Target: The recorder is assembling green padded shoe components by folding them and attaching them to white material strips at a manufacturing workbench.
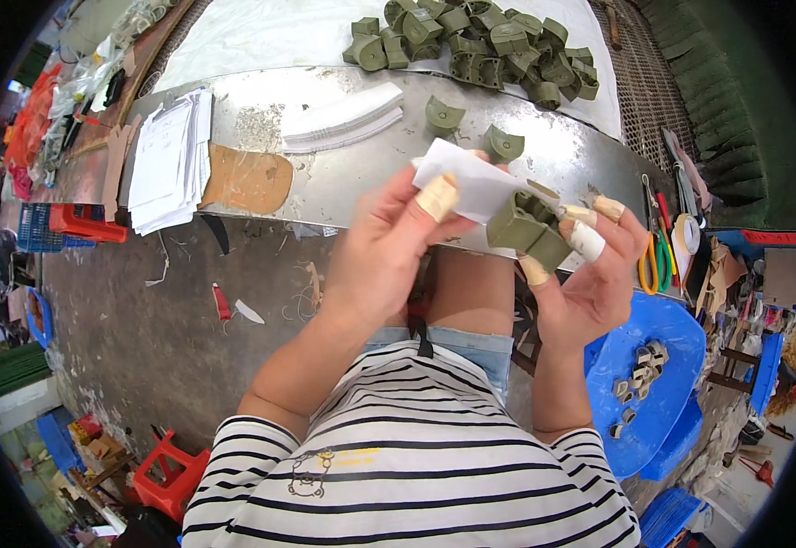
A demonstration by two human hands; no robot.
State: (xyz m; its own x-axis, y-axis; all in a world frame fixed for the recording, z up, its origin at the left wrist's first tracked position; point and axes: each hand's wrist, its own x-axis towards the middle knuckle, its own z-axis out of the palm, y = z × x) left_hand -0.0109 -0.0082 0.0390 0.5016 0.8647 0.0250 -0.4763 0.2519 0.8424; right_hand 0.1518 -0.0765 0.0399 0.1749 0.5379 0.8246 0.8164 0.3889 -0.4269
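Note:
My left hand, its thumb wrapped in tan tape, pinches a white paper sheet over the near edge of the metal table. In my right hand, with several fingertips taped, is an olive-green moulded block with a hollowed, scalloped top. The sheet's right end reaches close to the block; whether they touch I cannot tell. Just beyond the hands, two loose olive-green curved pieces lie on the table. A large heap of similar green pieces sits farther back on white cloth.
A stack of white strips and a pile of papers lie on the metal table. Scissors and a tape roll are at the right. A blue basin holds small pieces; a red stool stands lower left.

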